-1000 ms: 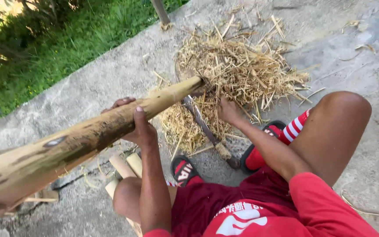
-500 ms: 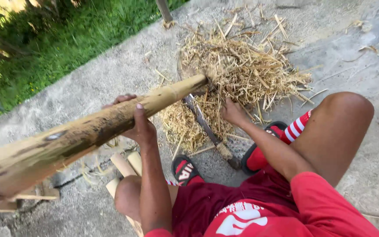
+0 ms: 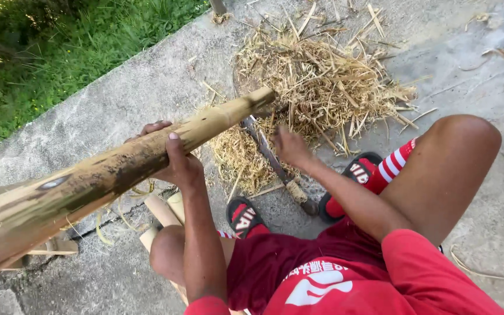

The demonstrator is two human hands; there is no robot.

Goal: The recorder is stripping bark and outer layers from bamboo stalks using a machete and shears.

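Note:
My left hand (image 3: 173,157) grips a long thick bamboo pole (image 3: 118,169) that runs from the lower left up to its far end over a heap of shavings. My right hand (image 3: 290,146) reaches down toward the heap, fingers near the dark blade of a long knife (image 3: 275,166) that lies on the concrete with its wrapped handle pointing toward me. The hand does not visibly hold the knife. The heap of dry bamboo shavings (image 3: 322,87) spreads in front of my feet.
I sit in red clothes with red sandals (image 3: 243,216) on a concrete slab (image 3: 118,87). Short cut bamboo pieces (image 3: 161,210) lie under my left knee. Grass (image 3: 59,52) borders the slab at upper left. A thin post (image 3: 218,7) stands at the top edge.
My right hand has shifted slightly lower along the knife blade. The pole and my left hand stay almost in place.

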